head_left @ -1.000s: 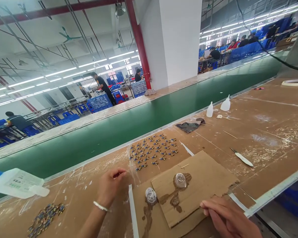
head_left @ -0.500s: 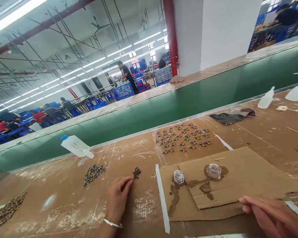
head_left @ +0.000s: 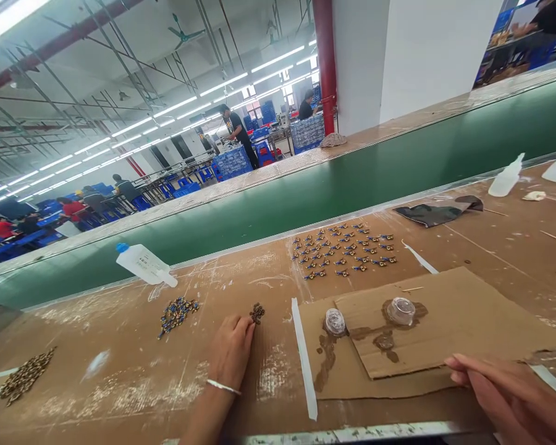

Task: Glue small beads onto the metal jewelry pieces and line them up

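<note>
My left hand point(head_left: 234, 349), with a bangle at the wrist, rests at a small pile of dark brown pieces point(head_left: 257, 313). Its thumb and fingertips are pressed together at the pile's edge; what is between them is hidden. My right hand point(head_left: 503, 383) is closed in a pinch over the front edge of a cardboard sheet point(head_left: 463, 327), and I cannot make out anything in it. On the cardboard, among wet stains, stand a clear round cup point(head_left: 401, 311) and a smaller whitish cup point(head_left: 335, 322).
Small blue-and-gold pieces point(head_left: 343, 250) lie spread in rows behind the cardboard. Left are a heap of similar pieces point(head_left: 176, 315), a brown heap point(head_left: 28, 375) and a lying bottle point(head_left: 143, 264). A camouflage cloth point(head_left: 438, 212) and white bottle point(head_left: 506, 176) lie right, before a green belt point(head_left: 278, 207).
My left hand has moved right and forward, its fingertips now at the dark pile. My right hand keeps its pinch in nearly the same place. The view has shifted slightly.
</note>
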`<state>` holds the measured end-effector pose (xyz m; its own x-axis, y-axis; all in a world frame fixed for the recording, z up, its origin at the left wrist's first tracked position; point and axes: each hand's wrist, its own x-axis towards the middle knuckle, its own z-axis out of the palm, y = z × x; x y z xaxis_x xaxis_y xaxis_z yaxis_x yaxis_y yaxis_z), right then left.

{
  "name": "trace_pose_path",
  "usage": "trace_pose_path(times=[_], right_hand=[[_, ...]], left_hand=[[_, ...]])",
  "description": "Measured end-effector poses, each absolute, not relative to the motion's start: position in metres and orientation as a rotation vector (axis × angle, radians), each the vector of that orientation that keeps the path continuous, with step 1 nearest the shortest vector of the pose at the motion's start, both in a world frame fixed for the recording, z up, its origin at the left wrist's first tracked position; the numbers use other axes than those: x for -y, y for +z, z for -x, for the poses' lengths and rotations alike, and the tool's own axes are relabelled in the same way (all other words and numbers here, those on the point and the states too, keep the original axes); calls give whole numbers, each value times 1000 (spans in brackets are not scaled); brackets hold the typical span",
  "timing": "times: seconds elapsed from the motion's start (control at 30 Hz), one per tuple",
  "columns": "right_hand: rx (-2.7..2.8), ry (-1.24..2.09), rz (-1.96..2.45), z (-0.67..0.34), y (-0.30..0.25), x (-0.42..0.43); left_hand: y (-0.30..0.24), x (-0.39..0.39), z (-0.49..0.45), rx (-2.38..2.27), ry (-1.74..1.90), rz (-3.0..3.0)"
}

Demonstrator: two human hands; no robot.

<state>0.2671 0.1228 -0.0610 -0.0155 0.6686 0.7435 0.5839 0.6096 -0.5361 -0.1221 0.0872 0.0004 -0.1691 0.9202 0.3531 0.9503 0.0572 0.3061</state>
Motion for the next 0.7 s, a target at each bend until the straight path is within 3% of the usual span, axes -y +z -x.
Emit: trace_pose_path(times=[0.7], right_hand=[[1810,44,956,-257,-28,-113]], left_hand=[[24,-58,86,2728,-775,2162]])
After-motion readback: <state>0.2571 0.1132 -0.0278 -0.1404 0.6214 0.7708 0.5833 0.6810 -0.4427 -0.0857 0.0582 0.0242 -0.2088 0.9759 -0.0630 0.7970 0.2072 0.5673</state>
